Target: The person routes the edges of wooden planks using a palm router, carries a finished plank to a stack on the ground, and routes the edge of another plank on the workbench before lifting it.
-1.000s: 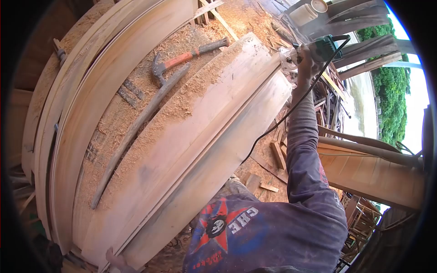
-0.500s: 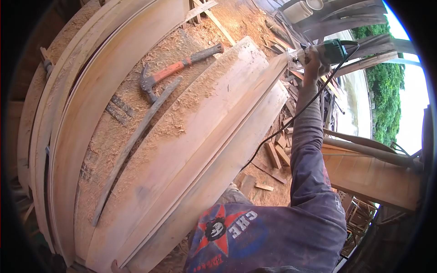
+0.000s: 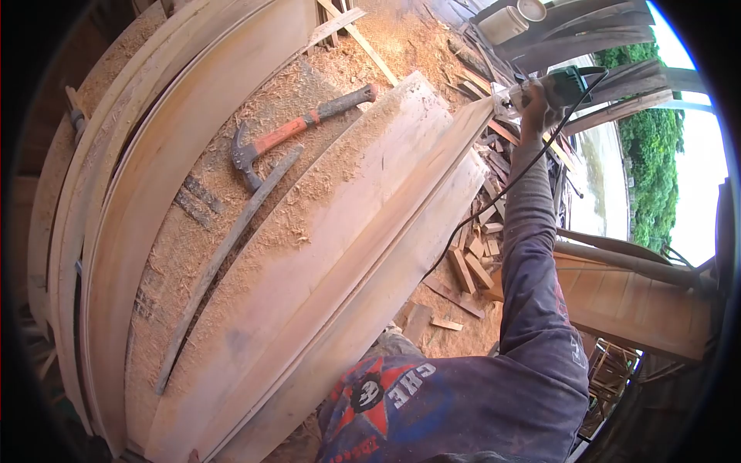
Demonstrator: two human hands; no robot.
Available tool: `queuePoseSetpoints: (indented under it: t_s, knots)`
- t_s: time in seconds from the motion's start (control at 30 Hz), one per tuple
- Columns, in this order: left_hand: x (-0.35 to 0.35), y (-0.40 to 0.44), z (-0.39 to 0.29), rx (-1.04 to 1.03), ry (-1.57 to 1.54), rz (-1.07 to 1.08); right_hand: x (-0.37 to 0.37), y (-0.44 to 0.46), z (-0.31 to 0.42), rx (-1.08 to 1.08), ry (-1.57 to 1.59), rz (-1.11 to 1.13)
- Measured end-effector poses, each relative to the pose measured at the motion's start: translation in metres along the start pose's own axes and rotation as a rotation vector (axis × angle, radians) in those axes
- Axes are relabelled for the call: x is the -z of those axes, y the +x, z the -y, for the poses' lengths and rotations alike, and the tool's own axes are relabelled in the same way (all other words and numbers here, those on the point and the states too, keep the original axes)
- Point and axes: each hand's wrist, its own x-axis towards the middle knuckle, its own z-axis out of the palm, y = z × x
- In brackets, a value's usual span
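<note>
My right hand [image 3: 534, 106] is wrapped round a green corded power tool [image 3: 567, 83] at the far end of a long curved wooden plank [image 3: 363, 224]. The tool's pale base meets the plank's upper edge; its exact kind is hard to make out. A black cord [image 3: 494, 202] runs from it down past my sleeve. Of my left hand [image 3: 193, 457], only a fingertip shows at the bottom edge, against the near end of the planks. Its other fingers are out of sight. A wider shavings-covered board [image 3: 301, 208] lies beside the plank.
A claw hammer [image 3: 289, 133] with an orange and black handle lies among shavings, beside a thin curved grey strip [image 3: 224, 258]. Tall curved planks [image 3: 147, 224] stand to the left. Wood offcuts [image 3: 467, 266] litter the ground at right. Farther off are a pale bucket [image 3: 503, 25] and stacked timber [image 3: 587, 35].
The view has shifted slightly, so the hammer and boards appear a little displaced. My right hand keeps the tool at the plank's far end. Less of my left hand shows.
</note>
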Motion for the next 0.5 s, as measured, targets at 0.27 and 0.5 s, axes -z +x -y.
queuePoseSetpoints:
  t_s: [0.27,0.5]
  knots:
    - [-0.003,0.011,-0.012,0.072,0.025,0.064,-0.003,0.013,-0.006,0.01,-0.034,0.033]
    - [-0.004,0.017,-0.024,0.114,0.041,0.103,-0.004,0.023,-0.006,0.09,-0.053,0.019]
